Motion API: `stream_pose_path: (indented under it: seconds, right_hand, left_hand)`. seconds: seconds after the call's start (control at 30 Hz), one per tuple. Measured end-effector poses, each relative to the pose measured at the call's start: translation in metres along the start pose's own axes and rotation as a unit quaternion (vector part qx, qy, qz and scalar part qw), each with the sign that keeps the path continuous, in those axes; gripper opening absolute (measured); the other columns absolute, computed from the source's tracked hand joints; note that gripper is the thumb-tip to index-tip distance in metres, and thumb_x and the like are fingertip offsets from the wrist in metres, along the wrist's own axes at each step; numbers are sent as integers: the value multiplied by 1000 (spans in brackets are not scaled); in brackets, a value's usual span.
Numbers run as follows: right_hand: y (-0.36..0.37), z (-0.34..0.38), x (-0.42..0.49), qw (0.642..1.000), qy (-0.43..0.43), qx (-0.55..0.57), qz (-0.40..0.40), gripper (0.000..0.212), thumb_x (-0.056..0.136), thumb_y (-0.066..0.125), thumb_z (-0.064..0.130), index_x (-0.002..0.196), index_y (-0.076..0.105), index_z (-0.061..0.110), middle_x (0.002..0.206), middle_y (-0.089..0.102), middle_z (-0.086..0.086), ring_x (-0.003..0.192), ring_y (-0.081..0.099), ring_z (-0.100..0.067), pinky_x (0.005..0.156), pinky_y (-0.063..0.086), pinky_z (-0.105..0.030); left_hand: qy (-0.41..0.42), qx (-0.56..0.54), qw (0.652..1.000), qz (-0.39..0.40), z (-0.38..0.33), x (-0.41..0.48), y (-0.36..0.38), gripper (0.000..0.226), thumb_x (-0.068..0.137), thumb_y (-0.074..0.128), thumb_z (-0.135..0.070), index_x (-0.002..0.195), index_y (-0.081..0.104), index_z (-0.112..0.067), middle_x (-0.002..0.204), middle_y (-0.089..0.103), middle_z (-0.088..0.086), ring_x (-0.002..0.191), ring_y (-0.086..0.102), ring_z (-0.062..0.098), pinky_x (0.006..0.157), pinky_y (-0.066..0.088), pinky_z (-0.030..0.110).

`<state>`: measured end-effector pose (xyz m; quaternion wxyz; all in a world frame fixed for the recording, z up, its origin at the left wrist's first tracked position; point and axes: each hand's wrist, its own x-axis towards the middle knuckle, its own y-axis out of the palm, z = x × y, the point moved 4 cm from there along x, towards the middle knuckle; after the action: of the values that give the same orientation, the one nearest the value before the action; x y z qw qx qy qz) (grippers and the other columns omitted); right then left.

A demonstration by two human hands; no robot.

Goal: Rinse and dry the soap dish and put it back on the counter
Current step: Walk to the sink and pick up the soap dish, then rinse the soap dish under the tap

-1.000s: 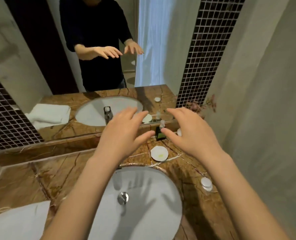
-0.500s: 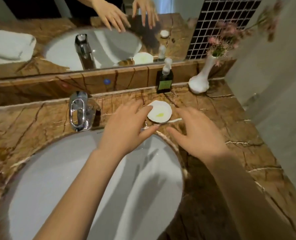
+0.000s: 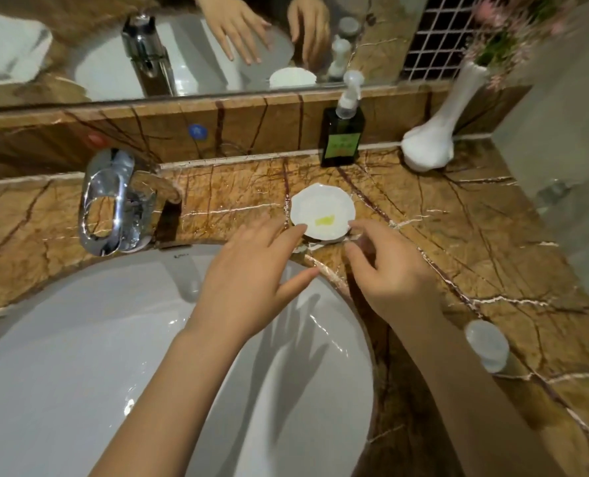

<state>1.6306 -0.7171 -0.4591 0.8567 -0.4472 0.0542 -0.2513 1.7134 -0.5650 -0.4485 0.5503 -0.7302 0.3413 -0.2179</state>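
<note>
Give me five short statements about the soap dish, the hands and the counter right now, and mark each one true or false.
1. The soap dish sits on the counter, behind the sink's rim. True.
2. The dish is spotless. False: a yellowish smear lies in it.
3. Both hands reach for the dish, the left hand at its left edge and the right hand at its right. True.
4. The soap bottle lies on its side in the sink. False: it stands upright against the back ledge.
5. Water runs from the faucet. False: no stream shows.
</note>
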Motion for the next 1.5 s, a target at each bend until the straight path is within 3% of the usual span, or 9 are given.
stream_pose_path:
  seconds: [0.07,0.13,0.33,0.5,0.7,1.17,1.3,1.4,1.5]
  right_hand:
    - [6,-12,14,989,116,89,-1,31,93,50,25,122,55,18,71,56,9,63,53,-9,61,42,-30]
    - [17,-21,27,971,198,135,16,30,94,49,23,123,52,18,69,56,7,57,52,-8,55,43,-30]
    - [42,-26,41,905,301,300,20,30,93,44,13,122,51,14,62,60,-11,45,51,-17,44,46,-27]
    - [49,-29,51,921,286,263,13,30,94,43,11,122,53,9,62,65,-11,37,56,-12,44,48,-25]
    - [56,-27,50,936,268,226,19,27,92,40,7,116,54,7,61,66,-9,40,59,-15,61,59,-42]
    - [91,76,-46,937,164,290,101,19,89,45,5,99,55,18,49,57,-3,42,53,-14,46,50,-35]
    - [120,99,-80,956,168,209,123,15,86,46,15,99,51,19,58,62,-2,50,61,-15,53,56,-41]
    - [136,113,-94,981,105,108,119,11,88,44,20,98,43,21,68,61,-4,62,60,-23,56,52,-43]
    - [143,127,-102,994,17,3,108,7,91,42,23,96,37,26,68,58,1,57,56,-20,50,50,-41]
  left_hand:
    - [-2,-2,1000,0,0,-2,-4,64,85,32,-61,138,38,-25,147,40,3,138,29,22,112,25,41]
    - [-4,-6,1000,-4,2,-4,-9,62,86,32,-60,137,40,-25,146,41,2,137,31,22,111,27,41]
    - [-19,-6,1000,-18,9,-7,-15,59,87,37,-58,137,39,-27,145,43,1,135,34,21,108,29,39]
    - [-34,-15,999,-26,13,-9,-10,58,86,39,-57,137,39,-29,147,41,1,137,32,21,110,27,40]
    - [-49,-27,998,-26,24,-21,-4,59,86,39,-55,139,37,-28,148,39,0,137,32,21,109,27,38]
    - [-181,-52,981,-38,103,-144,-10,57,86,37,-58,135,42,-29,146,42,0,136,33,20,106,31,37]
    - [-205,-34,978,-22,128,-188,-6,64,83,30,-61,135,44,-26,146,44,2,135,37,23,107,30,37]
    - [-210,-29,977,-27,145,-212,-2,56,86,41,-54,131,51,-21,140,50,7,130,44,27,105,34,41]
    - [-213,-31,975,-49,154,-228,3,48,86,55,-46,122,60,-14,131,58,13,121,53,32,100,41,44]
